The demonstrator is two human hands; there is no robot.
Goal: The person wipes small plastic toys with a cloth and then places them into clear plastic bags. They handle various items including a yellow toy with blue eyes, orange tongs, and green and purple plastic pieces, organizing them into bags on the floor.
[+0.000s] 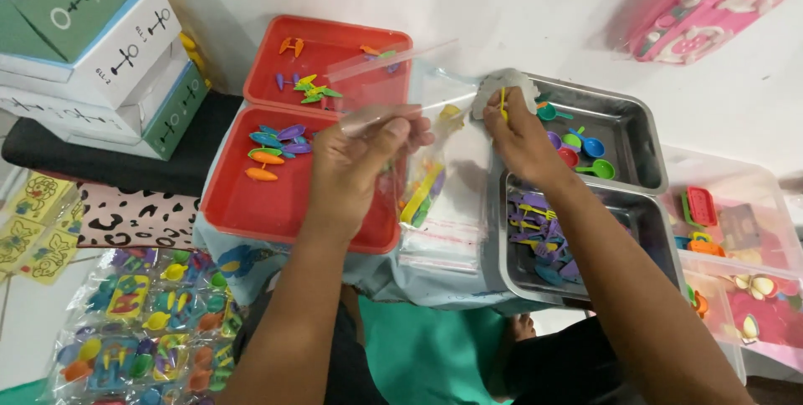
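- Stacked cardboard boxes in green and white [92, 45] are seen at the upper left; a pink patterned case [719, 7] lies at the upper right.
- A clear plastic bag [439, 179], partly filled with colourful small toys, is held up between two red plastic trays [293, 204] and two steel trays [619, 133].
- Its rim is pinched by the left hand [364, 166]; a yellow piece [503, 104] is clamped by the right hand [523, 133].
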